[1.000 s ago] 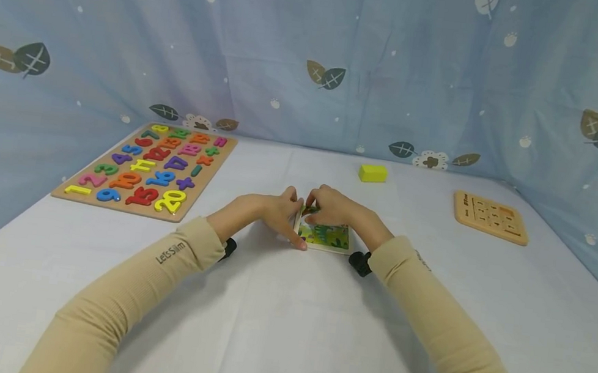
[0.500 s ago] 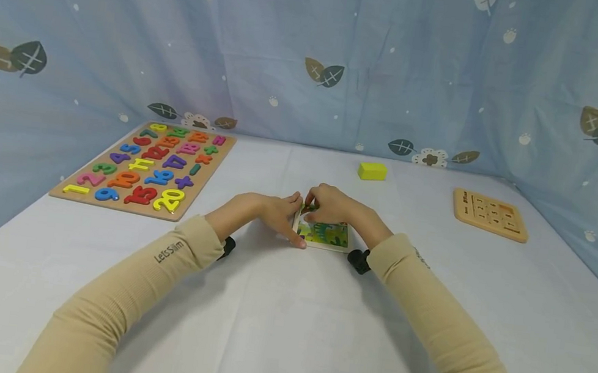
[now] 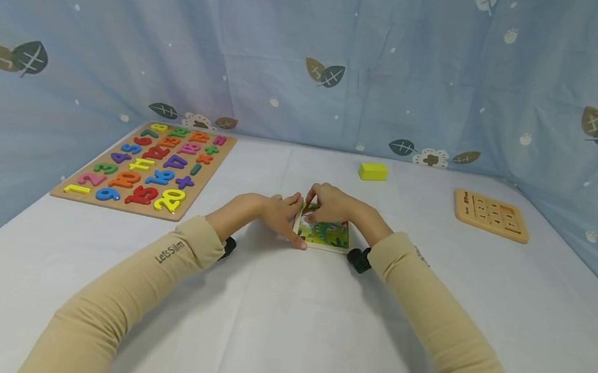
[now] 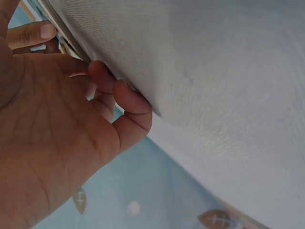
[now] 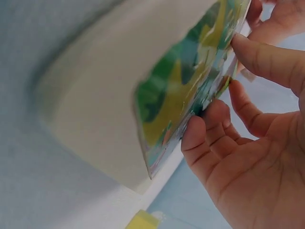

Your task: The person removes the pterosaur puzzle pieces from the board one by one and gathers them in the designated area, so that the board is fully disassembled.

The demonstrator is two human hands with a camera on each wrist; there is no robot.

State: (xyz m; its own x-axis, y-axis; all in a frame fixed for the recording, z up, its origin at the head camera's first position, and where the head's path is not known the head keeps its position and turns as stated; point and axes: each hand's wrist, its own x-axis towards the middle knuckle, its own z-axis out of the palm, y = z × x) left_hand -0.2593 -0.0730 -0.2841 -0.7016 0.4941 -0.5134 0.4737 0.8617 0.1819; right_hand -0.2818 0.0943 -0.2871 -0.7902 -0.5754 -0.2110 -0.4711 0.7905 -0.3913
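Puzzle board lies on table, prob. light, stiff; best held by edges. L hand, thumb splayed, braces its left side; R hand pinches small piece nr far-left corner.

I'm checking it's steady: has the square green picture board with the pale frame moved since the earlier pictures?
No, not visibly: in the head view, the green picture board keeps its place against the tan wooden number board.
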